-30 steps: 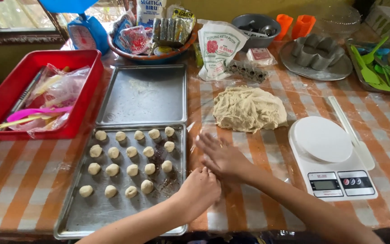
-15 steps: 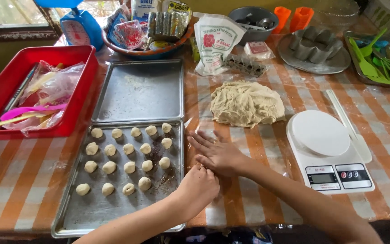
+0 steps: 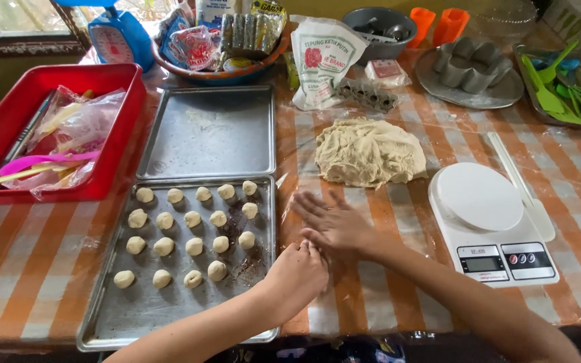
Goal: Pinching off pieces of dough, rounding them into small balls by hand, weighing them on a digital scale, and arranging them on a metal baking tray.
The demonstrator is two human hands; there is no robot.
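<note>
Dough balls (image 3: 193, 228) fill half my tray (image 3: 136, 316); big dough mound (image 3: 369, 151) remains, while my flat-open right hand (image 3: 334, 222) meets my curled left hand (image 3: 297, 272), contents hidden.

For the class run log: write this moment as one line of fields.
left hand pressed against right hand | over table beside tray of dough balls | dough heap, scale right | nothing visible between palms

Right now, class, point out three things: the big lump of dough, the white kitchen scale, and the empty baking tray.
lump of dough (image 3: 369, 151): head view, middle of the mound.
white kitchen scale (image 3: 480, 197): head view, round weighing plate.
empty baking tray (image 3: 211, 131): head view, bare floor.
</note>
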